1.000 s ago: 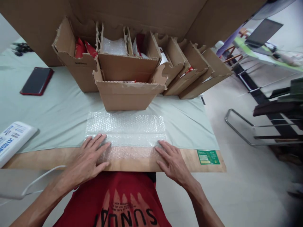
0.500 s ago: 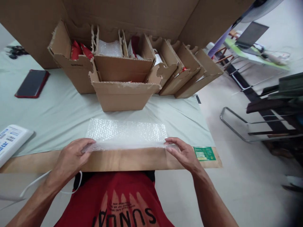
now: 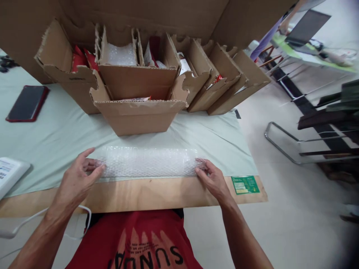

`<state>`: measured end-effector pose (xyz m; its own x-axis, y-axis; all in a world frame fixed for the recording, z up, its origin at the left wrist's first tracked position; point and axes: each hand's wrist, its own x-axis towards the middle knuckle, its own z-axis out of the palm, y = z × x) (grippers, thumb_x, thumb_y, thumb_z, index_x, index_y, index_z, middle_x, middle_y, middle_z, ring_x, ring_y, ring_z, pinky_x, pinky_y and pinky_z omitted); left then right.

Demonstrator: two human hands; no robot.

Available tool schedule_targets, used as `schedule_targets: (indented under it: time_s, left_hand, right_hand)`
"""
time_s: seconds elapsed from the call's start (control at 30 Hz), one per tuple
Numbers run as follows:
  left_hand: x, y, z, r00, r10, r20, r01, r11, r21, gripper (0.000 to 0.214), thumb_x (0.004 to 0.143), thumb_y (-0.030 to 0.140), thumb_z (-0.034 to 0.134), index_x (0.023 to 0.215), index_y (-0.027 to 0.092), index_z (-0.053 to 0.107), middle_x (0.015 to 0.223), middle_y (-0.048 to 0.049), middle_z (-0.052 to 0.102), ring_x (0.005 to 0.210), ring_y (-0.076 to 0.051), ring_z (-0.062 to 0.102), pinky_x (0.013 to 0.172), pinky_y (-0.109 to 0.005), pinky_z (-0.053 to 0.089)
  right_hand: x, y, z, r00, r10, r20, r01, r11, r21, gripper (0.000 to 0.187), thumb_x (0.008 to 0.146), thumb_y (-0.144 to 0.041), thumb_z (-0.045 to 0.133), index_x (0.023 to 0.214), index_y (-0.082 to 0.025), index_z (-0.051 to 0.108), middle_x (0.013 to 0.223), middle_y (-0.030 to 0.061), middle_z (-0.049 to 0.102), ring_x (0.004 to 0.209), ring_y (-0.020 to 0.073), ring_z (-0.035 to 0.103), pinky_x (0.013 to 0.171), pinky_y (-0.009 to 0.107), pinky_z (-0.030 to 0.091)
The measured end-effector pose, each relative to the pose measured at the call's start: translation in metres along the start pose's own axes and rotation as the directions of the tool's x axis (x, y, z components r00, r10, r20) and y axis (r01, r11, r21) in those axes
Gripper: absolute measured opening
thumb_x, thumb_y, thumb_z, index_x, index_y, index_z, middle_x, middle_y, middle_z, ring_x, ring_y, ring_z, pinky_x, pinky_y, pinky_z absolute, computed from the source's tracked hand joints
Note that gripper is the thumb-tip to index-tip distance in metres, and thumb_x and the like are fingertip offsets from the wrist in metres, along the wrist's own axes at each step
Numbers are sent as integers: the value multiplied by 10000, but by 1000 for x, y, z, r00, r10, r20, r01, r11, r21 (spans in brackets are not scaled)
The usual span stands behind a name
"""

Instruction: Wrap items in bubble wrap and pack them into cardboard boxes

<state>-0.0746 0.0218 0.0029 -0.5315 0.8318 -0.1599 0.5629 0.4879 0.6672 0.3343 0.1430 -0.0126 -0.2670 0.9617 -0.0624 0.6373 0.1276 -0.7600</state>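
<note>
A strip of clear bubble wrap (image 3: 148, 162), rolled or folded into a long band, lies along the front of the table before me. My left hand (image 3: 80, 173) pinches its left end between thumb and fingers, the index finger pointing out. At the opposite end, my right hand (image 3: 211, 177) grips the wrap with the thumb in front and fingers behind. Just beyond the wrap stands a low cardboard box (image 3: 140, 117) with a packet edge showing inside. Whether anything lies inside the wrap I cannot tell.
Behind are several narrow cardboard bins (image 3: 207, 76) holding packets and more bubble wrap (image 3: 120, 55). To the left lie a dark phone-like device (image 3: 26, 103) with a red case and a white device (image 3: 12, 173). A green label (image 3: 245, 185) marks the wooden edge (image 3: 157, 192) at right.
The near edge of the bubble wrap has been folded or rolled away from me, making the strip narrower. Both hands stay at its ends, and the view has shifted slightly.
</note>
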Motion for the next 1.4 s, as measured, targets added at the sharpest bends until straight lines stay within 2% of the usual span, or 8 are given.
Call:
schedule_targets:
  time_s: [0.23,0.37,0.53,0.73,0.9,1.17,1.27,1.4]
  left_hand:
    - [3,12,13,998,45,-34,-36,972,231,589,863,467,485,1388,206,537,956,-70,690,835,-270,668,799,-428,524]
    - [3,15,10,990,141,-4,-124,881,457,596,926,484,443,1433,172,471,1129,-159,653,971,-345,657,818,-471,510]
    - [5,17,8,994,-3,108,-56,840,539,566,911,468,457,1379,155,515,953,-115,725,880,-348,681,756,-438,488]
    - [3,15,7,999,-11,40,-11,848,530,520,898,334,434,1353,124,574,888,-91,719,797,-286,674,693,-369,470]
    - [15,15,-13,949,254,-186,-100,803,587,406,919,259,416,1205,128,672,974,-150,698,920,-332,663,787,-442,487]
    - [78,38,-22,876,307,-372,-85,858,507,443,887,207,604,1320,115,618,1213,-224,642,1175,-415,566,970,-579,448]
    - [50,27,-9,850,455,-264,-331,853,404,422,920,212,573,1329,115,603,1217,-199,642,1149,-366,579,983,-544,462]
    - [-23,-3,10,787,615,53,-614,788,-41,311,987,214,497,1269,208,628,1135,-92,702,1106,-247,625,971,-410,506]
  right_hand:
    - [-4,7,6,993,-60,-99,26,948,-316,307,933,-474,543,935,-220,715,851,73,744,769,258,678,759,404,522]
    - [2,16,8,971,-122,-204,21,899,-437,413,957,-523,505,1137,-191,674,1039,121,731,829,276,661,826,458,494]
    - [25,12,12,974,-143,-176,33,858,-512,348,916,-497,568,1037,-189,675,1077,151,704,965,325,625,861,471,468]
    - [22,-10,13,997,62,-41,-64,997,-43,237,838,-432,637,779,-217,557,712,11,609,664,186,580,655,319,460]
    - [-21,-48,34,966,151,211,-219,909,355,487,834,-379,683,1263,-193,550,758,-14,641,653,165,617,602,274,493]
    - [-64,-96,126,940,37,338,-183,893,410,846,854,-244,640,1611,-192,264,1435,140,599,1180,262,657,1056,426,510]
    - [-66,-95,132,946,-19,325,-119,908,401,731,881,-269,637,1570,-230,395,1559,113,500,1377,283,529,1156,449,421]
    - [-60,-99,120,868,-79,491,-183,866,464,309,914,-360,657,1182,-239,751,1173,89,757,1105,261,690,979,386,529]
